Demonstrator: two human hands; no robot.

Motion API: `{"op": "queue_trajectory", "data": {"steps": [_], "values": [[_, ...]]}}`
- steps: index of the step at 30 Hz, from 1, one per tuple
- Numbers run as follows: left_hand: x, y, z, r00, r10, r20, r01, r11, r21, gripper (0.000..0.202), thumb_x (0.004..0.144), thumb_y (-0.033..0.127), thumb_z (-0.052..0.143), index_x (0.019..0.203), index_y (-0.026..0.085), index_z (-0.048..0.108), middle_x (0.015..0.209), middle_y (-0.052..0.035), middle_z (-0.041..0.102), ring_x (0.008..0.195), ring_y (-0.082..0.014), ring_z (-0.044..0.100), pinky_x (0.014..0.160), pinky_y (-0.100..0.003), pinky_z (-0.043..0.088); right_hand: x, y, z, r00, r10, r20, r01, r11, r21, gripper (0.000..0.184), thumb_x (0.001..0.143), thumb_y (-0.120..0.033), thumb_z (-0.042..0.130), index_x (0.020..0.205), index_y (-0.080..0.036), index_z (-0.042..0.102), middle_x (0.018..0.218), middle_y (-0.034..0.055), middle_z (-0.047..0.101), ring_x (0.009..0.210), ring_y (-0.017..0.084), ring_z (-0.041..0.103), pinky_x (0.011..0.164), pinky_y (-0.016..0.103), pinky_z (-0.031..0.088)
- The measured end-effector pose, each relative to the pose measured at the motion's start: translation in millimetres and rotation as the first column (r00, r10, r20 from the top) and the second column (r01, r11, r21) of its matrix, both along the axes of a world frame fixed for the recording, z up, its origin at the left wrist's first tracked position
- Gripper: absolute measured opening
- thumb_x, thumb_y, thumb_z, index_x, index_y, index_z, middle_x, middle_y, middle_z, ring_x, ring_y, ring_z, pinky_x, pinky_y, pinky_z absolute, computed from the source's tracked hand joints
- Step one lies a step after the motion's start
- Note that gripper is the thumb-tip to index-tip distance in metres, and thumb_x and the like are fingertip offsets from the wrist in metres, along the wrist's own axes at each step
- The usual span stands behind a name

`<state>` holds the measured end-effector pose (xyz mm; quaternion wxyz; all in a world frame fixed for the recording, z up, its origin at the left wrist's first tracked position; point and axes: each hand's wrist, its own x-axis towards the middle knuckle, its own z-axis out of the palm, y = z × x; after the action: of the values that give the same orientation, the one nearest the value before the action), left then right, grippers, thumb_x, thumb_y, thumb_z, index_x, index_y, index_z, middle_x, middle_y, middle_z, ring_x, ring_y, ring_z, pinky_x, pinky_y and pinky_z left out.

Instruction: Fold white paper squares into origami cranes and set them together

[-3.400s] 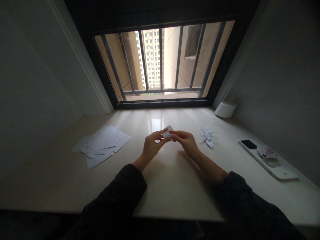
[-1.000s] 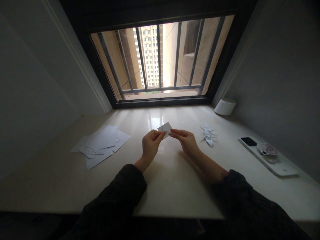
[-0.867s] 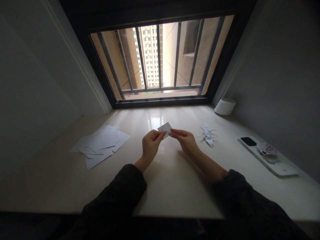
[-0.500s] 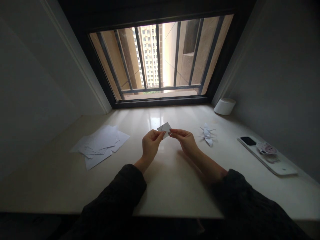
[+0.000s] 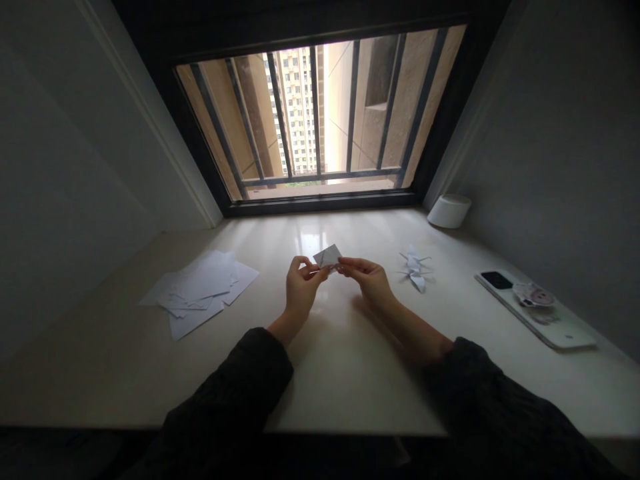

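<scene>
Clock directions from the middle of the view, largest first. Across the lower half, a glossy cream-coloured counter (image 5: pixel 345 387). At 12 o'clock, a bright, black-framed barred window (image 5: pixel 317 120); apt to hide fine creases by lighting from behind. Between 8 and 9, a loose overlapping pile of white paper sheets (image 5: pixel 205 283); liable to scatter if brushed by a dark sleeve (image 5: pixel 240 373). Between 3 and 4, far out, a pale flat smartphone (image 5: pixel 565 330). At 7, close in, a bare left hand (image 5: pixel 301 288), thumb and fingertip pinched on the lower edge of the paper, forefinger crooked. At 4, a bare right hand (image 5: pixel 373 280), thumb and forefinger clamped on the right corner. Between 2 and 3, a short white rounded cylinder (image 5: pixel 449 212). Just past 3, a row of spiky white folded-paper figures (image 5: pixel 414 265); crushable by a sideways swing. Near the centre, between both hands, a small white 4-cornered piece of folded paper (image 5: pixel 327 255). Could tear or crease crookedly if tugged by 2 opposing pinches; could slip if loosened on 1 side.
</scene>
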<state>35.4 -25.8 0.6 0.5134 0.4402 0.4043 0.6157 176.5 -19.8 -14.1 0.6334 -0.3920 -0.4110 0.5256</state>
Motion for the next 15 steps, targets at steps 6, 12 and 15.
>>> {"op": "queue_trajectory", "data": {"steps": [6, 12, 15], "values": [[-0.1, -2.2, 2.5, 0.999, -0.042, 0.005, 0.042, 0.999, -0.024, 0.045, 0.058, 0.027, 0.081, 0.072, 0.019, 0.039, 0.067, 0.0007, 0.067, 0.066, -0.0146, 0.066, 0.066, -0.027, 0.051, 0.9, 0.4, -0.3, 1.0, -0.014, 0.021, 0.014, 1.0, -0.021, 0.023, 0.054, -0.027, 0.082, 0.076, -0.023, 0.076, 0.07, 0.0026, 0.073, 0.067, 0.016, 0.064, 0.07, 0.032, 0.047], [0.0, 1.7, -1.7, 0.997, -0.069, 0.045, 0.072, 0.995, -0.065, 0.043, 0.057, 0.027, 0.081, 0.074, 0.019, 0.042, 0.066, 0.0006, 0.068, 0.066, -0.0145, 0.066, 0.069, -0.03, 0.054, 4.6, 3.7, -3.0, 0.997, -0.033, 0.066, 0.036, 0.998, -0.049, 0.025, 0.053, -0.029, 0.082, 0.077, -0.022, 0.075, 0.067, 0.0035, 0.072, 0.067, 0.017, 0.064, 0.063, 0.03, 0.043], [0.0, 3.0, -4.9, 0.994, -0.088, 0.06, 0.092, 0.993, -0.074, 0.042, 0.058, 0.027, 0.08, 0.076, 0.018, 0.043, 0.068, -0.0008, 0.069, 0.067, -0.0144, 0.066, 0.071, -0.031, 0.054, 6.5, 5.2, -4.3, 0.996, -0.042, 0.083, 0.046, 0.997, -0.056, 0.026, 0.054, -0.03, 0.081, 0.077, -0.022, 0.075, 0.068, 0.0034, 0.072, 0.067, 0.017, 0.064, 0.063, 0.029, 0.043]]}}
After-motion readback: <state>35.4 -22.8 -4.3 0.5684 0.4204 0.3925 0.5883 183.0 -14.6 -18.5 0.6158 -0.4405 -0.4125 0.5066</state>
